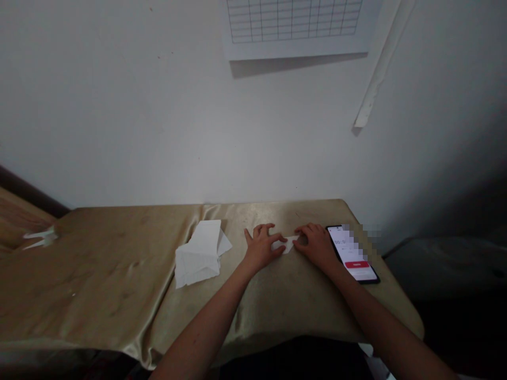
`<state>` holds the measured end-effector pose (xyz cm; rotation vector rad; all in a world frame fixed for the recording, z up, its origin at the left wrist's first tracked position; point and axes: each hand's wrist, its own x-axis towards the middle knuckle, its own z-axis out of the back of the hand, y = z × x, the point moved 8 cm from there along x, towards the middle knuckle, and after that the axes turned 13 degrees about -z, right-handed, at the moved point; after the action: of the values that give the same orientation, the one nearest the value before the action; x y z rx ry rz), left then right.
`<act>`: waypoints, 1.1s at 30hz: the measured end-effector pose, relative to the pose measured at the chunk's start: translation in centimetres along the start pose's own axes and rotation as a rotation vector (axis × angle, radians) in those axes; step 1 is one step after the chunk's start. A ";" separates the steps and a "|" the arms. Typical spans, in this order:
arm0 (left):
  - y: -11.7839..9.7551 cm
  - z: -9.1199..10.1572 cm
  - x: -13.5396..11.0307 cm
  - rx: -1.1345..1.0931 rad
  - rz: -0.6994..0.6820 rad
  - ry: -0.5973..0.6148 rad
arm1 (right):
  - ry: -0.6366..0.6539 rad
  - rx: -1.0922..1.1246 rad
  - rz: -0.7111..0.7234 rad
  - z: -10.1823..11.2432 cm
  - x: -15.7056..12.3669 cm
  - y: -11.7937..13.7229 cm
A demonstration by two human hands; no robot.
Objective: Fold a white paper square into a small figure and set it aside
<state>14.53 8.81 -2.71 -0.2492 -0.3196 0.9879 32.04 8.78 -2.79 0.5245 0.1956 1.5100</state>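
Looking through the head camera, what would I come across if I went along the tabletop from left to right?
Pile of white paper sheets, left hand, small white paper, right hand, phone.

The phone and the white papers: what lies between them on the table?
The head view shows the left hand, the right hand and a small paper that both touch.

The left hand [263,245] and left forearm [216,319], toward seven o'clock, are bare. The right hand [315,245] and right forearm [376,314], toward four, are also bare.
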 end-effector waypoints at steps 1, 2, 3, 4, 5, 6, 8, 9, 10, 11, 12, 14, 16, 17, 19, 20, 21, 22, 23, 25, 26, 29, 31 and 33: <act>0.0 0.0 0.0 -0.003 -0.001 -0.002 | 0.009 -0.002 0.002 0.0 -0.1 0.1; 0.0 0.0 0.0 -0.006 -0.002 -0.004 | 0.017 -0.003 0.003 0.0 -0.1 0.2; 0.1 0.0 0.0 -0.011 -0.002 -0.007 | 0.022 -0.004 0.004 0.0 -0.2 0.4; 0.1 0.0 0.0 -0.014 -0.003 -0.011 | 0.024 -0.004 0.002 0.1 -0.2 0.4; 0.1 0.0 0.0 -0.016 -0.005 -0.015 | 0.026 -0.004 0.001 0.1 -0.3 0.5; 0.1 0.0 0.0 -0.017 -0.004 -0.019 | 0.027 -0.003 0.001 0.1 -0.3 0.6; 0.2 -0.1 0.0 -0.017 -0.005 -0.021 | 0.031 -0.001 0.005 0.2 -0.5 0.7; 0.2 -0.1 0.0 -0.018 -0.004 -0.020 | 0.034 0.000 0.008 0.1 -0.5 0.7; 0.2 -0.2 0.0 -0.018 -0.004 -0.018 | 0.036 0.000 0.012 0.1 -0.5 0.8; 0.2 -0.2 0.1 -0.019 -0.004 -0.015 | 0.037 -0.002 0.015 0.1 -0.6 0.8; 0.2 -0.2 0.1 -0.018 -0.005 -0.013 | 0.037 -0.004 0.018 0.1 -0.6 0.8; 0.2 -0.2 0.1 -0.015 -0.003 -0.011 | 0.038 -0.007 0.026 0.2 -0.7 0.9; 0.3 -0.3 0.1 -0.013 0.000 -0.012 | 0.040 -0.007 0.035 0.2 -0.8 1.1; 0.3 -0.3 0.0 -0.014 0.001 -0.013 | 0.041 -0.007 0.039 0.2 -0.9 1.2; 0.3 -0.2 0.0 -0.014 -0.002 -0.019 | 0.038 -0.009 0.040 0.3 -1.0 1.3; 0.2 -0.2 0.0 -0.014 -0.005 -0.022 | 0.034 -0.009 0.039 0.4 -1.1 1.3; 0.2 -0.2 0.0 -0.015 -0.009 -0.024 | 0.030 -0.009 0.039 0.4 -1.1 1.2; 0.2 -0.2 0.0 -0.015 -0.012 -0.025 | 0.025 -0.006 0.040 0.4 -1.2 1.2; 0.2 -0.2 0.0 -0.015 -0.013 -0.025 | 0.025 -0.002 0.049 0.3 -1.1 1.1; 0.2 -0.2 0.0 -0.014 -0.014 -0.027 | 0.038 0.012 0.062 -0.1 -1.0 0.7; 0.2 -0.1 0.0 -0.013 -0.012 -0.030 | 0.047 0.025 0.066 -0.3 -0.9 0.4; 0.1 -0.1 0.0 -0.013 -0.010 -0.040 | 0.042 0.075 0.045 -0.5 -0.4 -0.4; 0.0 -0.2 0.0 -0.013 -0.017 -0.047 | 0.029 0.090 0.036 -0.4 -0.3 -0.6; 0.0 -0.2 0.0 -0.008 -0.025 -0.054 | 0.010 0.074 0.039 -0.1 -0.5 -0.3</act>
<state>14.64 8.79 -2.85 -0.2257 -0.3754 0.9696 32.19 8.36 -3.12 0.5829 0.2507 1.5477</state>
